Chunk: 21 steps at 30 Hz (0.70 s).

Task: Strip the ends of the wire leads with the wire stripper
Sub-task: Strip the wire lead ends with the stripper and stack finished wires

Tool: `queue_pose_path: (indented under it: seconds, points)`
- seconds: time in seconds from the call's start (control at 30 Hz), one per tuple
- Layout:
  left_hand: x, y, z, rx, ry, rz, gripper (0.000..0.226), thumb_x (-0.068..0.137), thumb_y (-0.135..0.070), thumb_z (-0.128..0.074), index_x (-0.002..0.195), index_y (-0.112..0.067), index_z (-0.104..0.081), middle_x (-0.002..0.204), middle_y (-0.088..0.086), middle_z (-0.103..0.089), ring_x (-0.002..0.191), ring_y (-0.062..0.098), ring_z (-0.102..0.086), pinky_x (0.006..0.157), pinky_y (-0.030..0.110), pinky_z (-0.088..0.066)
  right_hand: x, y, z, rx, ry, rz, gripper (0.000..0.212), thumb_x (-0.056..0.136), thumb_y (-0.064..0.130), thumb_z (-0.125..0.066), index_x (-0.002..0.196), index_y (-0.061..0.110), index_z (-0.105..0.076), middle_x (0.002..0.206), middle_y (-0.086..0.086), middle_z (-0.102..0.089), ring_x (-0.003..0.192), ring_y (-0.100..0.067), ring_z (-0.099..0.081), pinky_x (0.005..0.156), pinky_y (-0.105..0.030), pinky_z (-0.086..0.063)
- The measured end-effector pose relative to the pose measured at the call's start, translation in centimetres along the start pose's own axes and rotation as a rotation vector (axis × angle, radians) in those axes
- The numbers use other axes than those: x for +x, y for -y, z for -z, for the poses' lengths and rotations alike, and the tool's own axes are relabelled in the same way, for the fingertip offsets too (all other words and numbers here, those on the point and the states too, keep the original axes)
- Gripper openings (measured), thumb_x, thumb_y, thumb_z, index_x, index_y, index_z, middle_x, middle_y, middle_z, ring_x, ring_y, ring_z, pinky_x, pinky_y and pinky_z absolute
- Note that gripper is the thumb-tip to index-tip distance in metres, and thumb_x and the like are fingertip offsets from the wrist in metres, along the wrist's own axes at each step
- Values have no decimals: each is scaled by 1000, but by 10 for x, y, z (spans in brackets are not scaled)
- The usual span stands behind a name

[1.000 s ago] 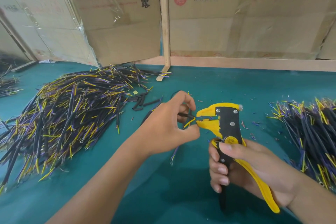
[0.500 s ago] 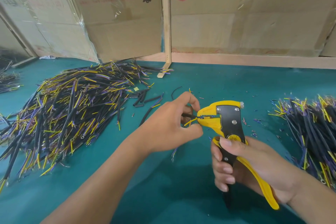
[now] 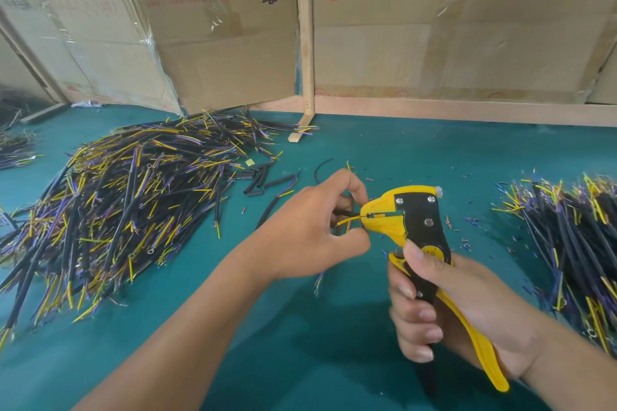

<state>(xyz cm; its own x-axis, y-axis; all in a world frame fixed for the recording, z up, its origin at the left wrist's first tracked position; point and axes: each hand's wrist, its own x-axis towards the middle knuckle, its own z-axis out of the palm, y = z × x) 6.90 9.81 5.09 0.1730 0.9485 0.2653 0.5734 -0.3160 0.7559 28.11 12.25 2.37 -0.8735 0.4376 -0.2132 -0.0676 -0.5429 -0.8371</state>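
Note:
My right hand (image 3: 450, 307) grips the handles of a yellow and black wire stripper (image 3: 414, 227), its jaws pointing left. My left hand (image 3: 317, 227) pinches a black-sheathed wire lead (image 3: 345, 212) and holds its end at the jaws. A thin yellow strand (image 3: 347, 220) of that lead reaches into the jaw slot. The lead's far end with purple strands (image 3: 319, 280) hangs below my left hand. The jaws look nearly closed on the strand.
A big heap of black, yellow and purple wire leads (image 3: 117, 210) covers the green table (image 3: 300, 344) at left. Another pile (image 3: 574, 243) lies at right. Loose black sleeves (image 3: 263, 177) and insulation bits lie behind my hands. Cardboard boxes (image 3: 434, 27) line the back.
The view has shifted slightly. My left hand has kept the lead at the jaws, and the stripper's jaws have closed a little on the yellow strand.

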Motion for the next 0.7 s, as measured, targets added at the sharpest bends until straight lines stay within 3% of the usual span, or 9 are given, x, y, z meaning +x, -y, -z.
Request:
queue_pose_path:
  seconds: [0.07,0.17,0.23,0.33,0.4,0.57,0.7]
  points:
    - [0,1,1,-32,8,-21,25,80,-21,-63,100,-20,-48,80,7,-66,74,34,-54,72,45,-50,0,0,-1,9,7,10,54,78,52,-80,71,7,-51,58,-6,-32,46,-19,-34,51,-33,-39]
    - [-1,2,4,-110,33,-65,27,87,-21,-67,101,-9,-47,76,-4,-61,68,21,-50,67,19,-42,0,0,-3,7,-42,37,58,75,58,-79,68,9,-49,56,-3,-29,42,-16,-30,47,-28,-36]
    - [-1,3,5,-139,42,-96,29,91,-22,-68,98,-3,-47,74,-10,-56,67,11,-48,66,11,-39,0,1,-2,5,-124,55,58,74,62,-76,65,12,-47,53,0,-26,38,-12,-23,42,-21,-31]
    - [0,3,2,-94,17,-128,39,89,-37,-66,92,-4,-47,71,-7,-48,65,16,-44,62,13,-38,-2,4,-2,-13,-171,77,57,74,63,-72,64,13,-46,52,0,-25,36,-11,-21,41,-19,-29]
    - [1,5,2,-63,-4,-132,42,89,-45,-60,90,-4,-48,71,5,-50,61,23,-41,56,18,-36,-3,5,0,-21,-169,83,57,75,62,-72,65,12,-46,52,0,-25,36,-12,-22,41,-19,-29]
    - [4,13,6,85,-32,-153,29,96,-46,-52,84,-19,-47,63,-3,-40,57,9,-28,53,18,-25,-2,5,6,-37,-129,101,58,76,61,-75,68,11,-47,54,-1,-27,38,-13,-25,42,-22,-31]
    - [4,18,17,139,-114,-156,26,97,-46,-50,85,-24,-47,62,-5,-37,57,7,-27,52,15,-25,3,13,16,133,-96,238,52,78,55,-79,76,8,-56,63,-5,-36,50,-21,-37,53,-37,-45]
